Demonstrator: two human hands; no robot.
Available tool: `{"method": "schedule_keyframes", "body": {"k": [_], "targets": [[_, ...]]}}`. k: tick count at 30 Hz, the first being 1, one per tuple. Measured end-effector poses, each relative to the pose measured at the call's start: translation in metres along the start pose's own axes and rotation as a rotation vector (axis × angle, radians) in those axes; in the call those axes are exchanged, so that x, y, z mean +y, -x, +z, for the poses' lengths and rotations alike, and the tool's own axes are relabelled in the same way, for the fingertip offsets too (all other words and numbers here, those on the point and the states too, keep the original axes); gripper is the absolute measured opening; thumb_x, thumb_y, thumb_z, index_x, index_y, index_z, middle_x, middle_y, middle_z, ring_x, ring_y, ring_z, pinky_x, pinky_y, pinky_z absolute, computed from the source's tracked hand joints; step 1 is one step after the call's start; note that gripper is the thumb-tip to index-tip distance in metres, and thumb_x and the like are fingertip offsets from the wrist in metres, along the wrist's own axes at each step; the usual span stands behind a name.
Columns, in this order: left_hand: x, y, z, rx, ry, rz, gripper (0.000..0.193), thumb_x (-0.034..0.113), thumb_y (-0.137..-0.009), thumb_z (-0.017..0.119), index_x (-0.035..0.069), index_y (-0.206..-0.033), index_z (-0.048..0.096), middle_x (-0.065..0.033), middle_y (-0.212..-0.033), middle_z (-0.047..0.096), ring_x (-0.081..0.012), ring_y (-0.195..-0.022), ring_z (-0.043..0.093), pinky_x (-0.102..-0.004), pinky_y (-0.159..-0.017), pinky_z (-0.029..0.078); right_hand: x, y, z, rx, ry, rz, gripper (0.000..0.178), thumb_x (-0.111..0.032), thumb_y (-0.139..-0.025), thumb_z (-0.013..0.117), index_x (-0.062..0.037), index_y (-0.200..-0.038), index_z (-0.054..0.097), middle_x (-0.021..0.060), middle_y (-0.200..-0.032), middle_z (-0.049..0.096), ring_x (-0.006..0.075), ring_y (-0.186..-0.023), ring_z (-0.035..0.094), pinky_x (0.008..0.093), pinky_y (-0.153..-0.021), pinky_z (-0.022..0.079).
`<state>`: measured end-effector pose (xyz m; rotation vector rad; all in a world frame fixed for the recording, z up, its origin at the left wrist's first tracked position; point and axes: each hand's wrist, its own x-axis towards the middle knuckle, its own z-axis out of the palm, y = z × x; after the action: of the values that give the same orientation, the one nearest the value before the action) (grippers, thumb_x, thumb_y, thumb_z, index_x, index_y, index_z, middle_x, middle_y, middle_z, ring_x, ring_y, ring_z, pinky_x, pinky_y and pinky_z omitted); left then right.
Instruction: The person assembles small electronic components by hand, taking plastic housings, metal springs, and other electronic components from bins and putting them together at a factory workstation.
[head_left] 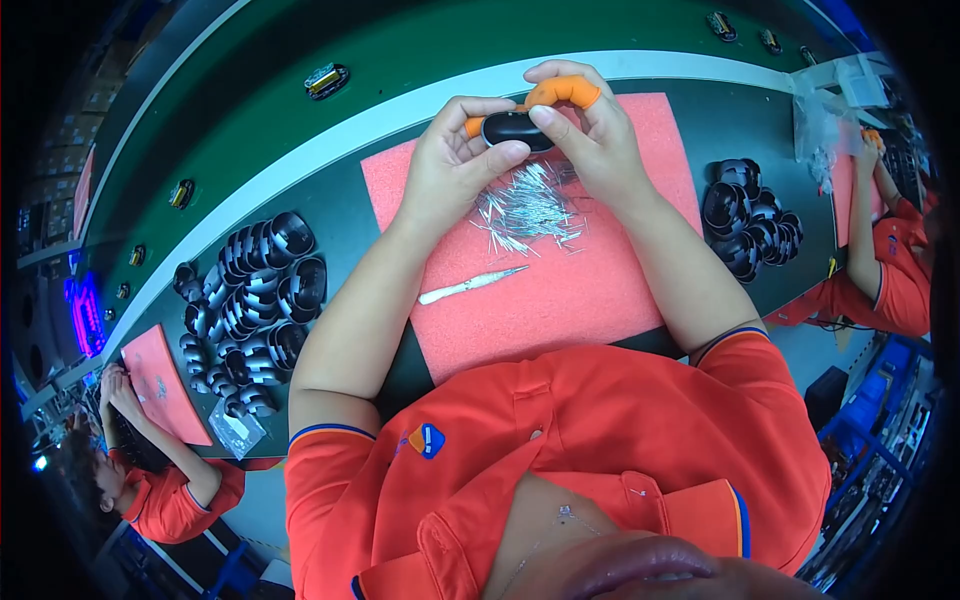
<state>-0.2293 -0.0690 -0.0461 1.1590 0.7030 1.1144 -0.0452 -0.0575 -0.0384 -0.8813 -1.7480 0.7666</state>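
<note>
A small black oval plastic housing (514, 131) is held up over the far part of a pink foam mat (540, 310). My left hand (452, 150) grips its left end, thumb on the near face. Around its right end closes my right hand (590, 125), the thumb pressed on top. Orange finger covers show on fingers of both hands. Just below the housing lies a loose heap of thin silvery metal pins (530, 210). A pale-handled pointed tool (470, 285) rests on the mat, nearer to me and to the left.
Many black curved shells (255, 285) stand stacked on the table at left, more shells (745, 215) at right. Beyond a white rail (400, 95), a green belt (430, 40) carries small assemblies (326, 81). Co-workers in red sit at left (175, 490) and right (900, 260).
</note>
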Motion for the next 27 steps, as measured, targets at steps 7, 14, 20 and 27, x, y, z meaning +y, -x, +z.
{"method": "schedule_keyframes", "body": {"k": [7,14,20,27], "targets": [[0.0000,-0.0006,-0.0009,0.000,-0.001,-0.012,0.043,0.008,-0.080,0.073,0.001,-0.116,0.050,-0.0094,-0.106,0.059,-0.0131,-0.093,0.061,-0.0235,-0.076,0.053,-0.0019,-0.0005,0.0009,-0.012,-0.017,0.021,0.011,-0.010,-0.089,0.059,-0.0012,-0.096,0.059,0.0097,-0.119,0.051,0.0185,-0.109,0.052,0.0327,-0.096,0.041],[-0.0007,-0.0009,0.0005,-0.014,0.025,0.021,0.043,0.005,-0.079,0.073,0.001,-0.116,0.050,-0.0101,-0.107,0.059,-0.0136,-0.094,0.061,-0.0245,-0.080,0.053,-0.0034,-0.0008,0.0020,0.009,0.017,0.010,0.011,-0.011,-0.089,0.060,-0.0016,-0.095,0.060,0.0101,-0.117,0.053,0.0198,-0.110,0.052,0.0340,-0.097,0.041],[0.0002,-0.0002,0.0012,-0.019,0.026,0.014,0.044,0.006,-0.079,0.073,0.001,-0.116,0.049,-0.0106,-0.107,0.059,-0.0140,-0.095,0.061,-0.0243,-0.079,0.053,-0.0029,-0.0005,0.0024,0.016,0.018,0.008,0.012,-0.012,-0.088,0.060,-0.0015,-0.094,0.060,0.0098,-0.116,0.053,0.0201,-0.110,0.052,0.0339,-0.096,0.041],[0.0008,0.0003,0.0019,-0.021,0.022,0.009,0.044,0.005,-0.079,0.074,0.001,-0.115,0.049,-0.0108,-0.106,0.059,-0.0140,-0.094,0.062,-0.0238,-0.077,0.054,-0.0062,-0.0008,0.0051,0.054,-0.015,0.018,0.013,-0.015,-0.086,0.062,-0.0029,-0.091,0.062,0.0072,-0.111,0.058,0.0209,-0.106,0.054,0.0334,-0.093,0.042]]}}
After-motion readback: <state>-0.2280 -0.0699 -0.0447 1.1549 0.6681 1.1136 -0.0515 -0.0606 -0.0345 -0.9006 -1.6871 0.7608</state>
